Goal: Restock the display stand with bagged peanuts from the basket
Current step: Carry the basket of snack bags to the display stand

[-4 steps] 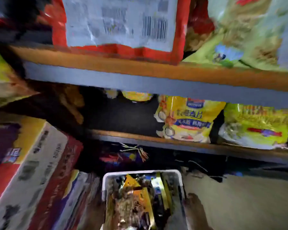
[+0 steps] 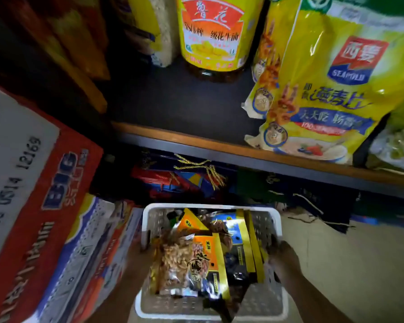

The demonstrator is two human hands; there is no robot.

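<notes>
Both hands were on the basket [image 2: 210, 207], one at each side wall. The left hand [image 2: 135, 257] was pressed against the left wall near its slot, and the right hand [image 2: 283, 255] was curled over the right rim, fingers closed on the plastic. The left fingers were blurred and partly hidden, so whether that grip was closed could not be told; the right grip was holding the basket.

Inside the basket lay the bagged peanuts [image 2: 189, 259], several yellow-and-orange packs stacked loosely, the top one flat with nuts visible through its clear window and others standing on edge toward the right wall. None had been lifted out.

The basket appeared to sit on or just above the floor [image 2: 359, 264]. Beyond its far rim was a dark lower tier with ribboned boxes; above that ran the shelf [image 2: 184, 106], bare and dark straight over the basket. Further back on the shelf stood an oil bottle [image 2: 211, 36], and a large oat bag [image 2: 322, 89] occupied the space right of the basket. Cartons [image 2: 33, 183] leaned close to the basket's left wall.

Judgement: the step in hand was settling the basket before stocking. It should be set level and clear of the cartons, directly below the bare shelf. Only then should one hand release to take the top pack by its edge, as the packs on edge could slide.
</notes>
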